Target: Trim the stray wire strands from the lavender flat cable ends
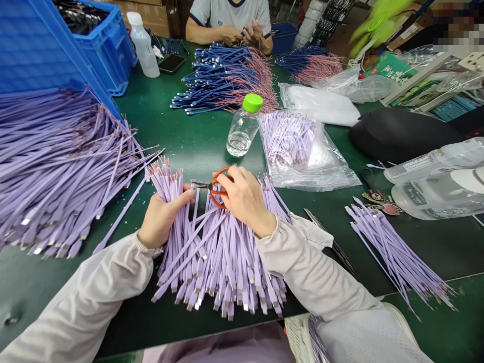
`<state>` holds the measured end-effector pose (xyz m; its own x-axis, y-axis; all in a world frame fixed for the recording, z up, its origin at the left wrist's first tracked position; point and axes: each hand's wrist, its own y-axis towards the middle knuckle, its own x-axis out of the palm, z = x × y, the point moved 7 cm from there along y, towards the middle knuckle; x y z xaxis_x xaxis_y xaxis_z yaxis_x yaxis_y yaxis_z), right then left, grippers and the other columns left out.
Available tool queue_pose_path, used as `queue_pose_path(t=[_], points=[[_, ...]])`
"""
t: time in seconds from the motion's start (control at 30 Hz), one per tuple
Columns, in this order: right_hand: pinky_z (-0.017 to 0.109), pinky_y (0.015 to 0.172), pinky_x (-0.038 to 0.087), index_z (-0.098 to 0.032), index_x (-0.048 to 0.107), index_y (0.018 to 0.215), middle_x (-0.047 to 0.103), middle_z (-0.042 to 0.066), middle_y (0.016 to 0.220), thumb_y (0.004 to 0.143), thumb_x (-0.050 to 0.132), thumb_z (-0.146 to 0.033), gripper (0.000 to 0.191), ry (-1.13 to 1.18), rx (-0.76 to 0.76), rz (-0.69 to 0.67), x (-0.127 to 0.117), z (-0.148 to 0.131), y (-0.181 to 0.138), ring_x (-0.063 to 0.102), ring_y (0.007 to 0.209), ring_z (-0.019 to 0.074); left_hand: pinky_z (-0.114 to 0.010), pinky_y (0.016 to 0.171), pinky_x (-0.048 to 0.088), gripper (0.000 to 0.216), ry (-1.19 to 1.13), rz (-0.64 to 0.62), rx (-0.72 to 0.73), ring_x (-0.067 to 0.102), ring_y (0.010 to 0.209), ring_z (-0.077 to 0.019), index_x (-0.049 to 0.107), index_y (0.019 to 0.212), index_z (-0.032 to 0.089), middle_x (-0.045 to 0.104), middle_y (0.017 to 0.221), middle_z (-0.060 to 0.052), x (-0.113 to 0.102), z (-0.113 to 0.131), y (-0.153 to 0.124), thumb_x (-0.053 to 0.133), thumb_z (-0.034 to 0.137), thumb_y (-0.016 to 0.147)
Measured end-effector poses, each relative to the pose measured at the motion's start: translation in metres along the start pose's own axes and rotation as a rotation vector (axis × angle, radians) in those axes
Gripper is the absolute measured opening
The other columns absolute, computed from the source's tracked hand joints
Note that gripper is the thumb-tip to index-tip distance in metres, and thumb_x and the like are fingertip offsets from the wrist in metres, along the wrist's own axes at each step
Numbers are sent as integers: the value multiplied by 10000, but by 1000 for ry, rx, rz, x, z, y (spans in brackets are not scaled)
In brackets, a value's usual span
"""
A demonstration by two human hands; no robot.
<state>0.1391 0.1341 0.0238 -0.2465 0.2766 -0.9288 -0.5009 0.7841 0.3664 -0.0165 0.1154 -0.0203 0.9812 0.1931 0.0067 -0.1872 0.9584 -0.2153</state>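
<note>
My left hand (161, 214) is closed around a bundle of flat purple cables (166, 189), whose stripped copper wire ends point up and away from me. In my right hand (244, 194) is a pair of scissors (217, 187) with orange handles. Their dark, narrow blades reach left to my left thumb, close by the held bundle. Beneath both hands spreads a pile of the same purple cables (230, 262), metal plugs toward me. Whether the blades touch a wire, I cannot tell.
Left lies a large heap of purple cables (56, 171) by a blue crate (106, 45). Ahead stand a green-capped bottle (242, 128) and a plastic bag of cables (298, 146). Tweezers (333, 244) and a smaller cable bundle (397, 252) lie right. Across the table a person's hands (245, 35) work.
</note>
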Motion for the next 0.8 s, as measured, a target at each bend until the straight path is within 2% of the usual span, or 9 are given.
queue_pose_path(t=[0.17, 0.33, 0.57, 0.67, 0.73, 0.8], points=[[320, 685, 388, -170, 621, 1059, 553, 83, 909, 829, 506, -72, 275, 6, -1, -55, 4, 1, 1, 495, 835, 217, -310, 788, 428, 263, 76, 2, 69, 577, 706, -185, 661, 768, 172, 621, 656, 9, -3, 0, 1, 740, 382, 632], [302, 658, 379, -186, 637, 1020, 554, 70, 863, 873, 475, -95, 236, 14, 10, -105, 8, 2, 2, 506, 784, 193, -298, 768, 436, 258, 95, 20, 78, 581, 722, -193, 660, 754, 180, 636, 681, 6, -5, -2, 1, 744, 387, 624], [282, 610, 384, -186, 661, 983, 579, 58, 807, 918, 426, -151, 246, 45, 66, -92, 9, 6, -2, 548, 745, 177, -279, 774, 423, 208, 89, -10, 94, 562, 696, -167, 646, 717, 191, 619, 650, 23, -2, 1, 2, 736, 367, 652], [296, 714, 441, -161, 625, 1063, 586, 76, 892, 915, 450, -221, 237, 215, 128, 75, -2, 10, 0, 566, 855, 193, -289, 782, 426, 224, 60, -1, 78, 566, 700, -171, 651, 733, 184, 620, 644, 19, -3, 0, 2, 742, 368, 643], [340, 793, 459, -135, 574, 1115, 568, 101, 974, 879, 515, -306, 297, 390, 171, 167, -11, 12, 1, 553, 924, 213, -295, 785, 430, 239, 37, 7, 67, 574, 696, -173, 653, 744, 178, 618, 638, 18, -3, -1, 2, 749, 367, 634], [359, 775, 480, -131, 561, 1061, 564, 92, 949, 834, 564, -374, 333, 652, 229, 117, -11, 11, 3, 560, 857, 199, -300, 776, 435, 267, 22, 10, 51, 579, 686, -175, 653, 770, 171, 614, 633, 20, -3, -1, 2, 749, 376, 628]])
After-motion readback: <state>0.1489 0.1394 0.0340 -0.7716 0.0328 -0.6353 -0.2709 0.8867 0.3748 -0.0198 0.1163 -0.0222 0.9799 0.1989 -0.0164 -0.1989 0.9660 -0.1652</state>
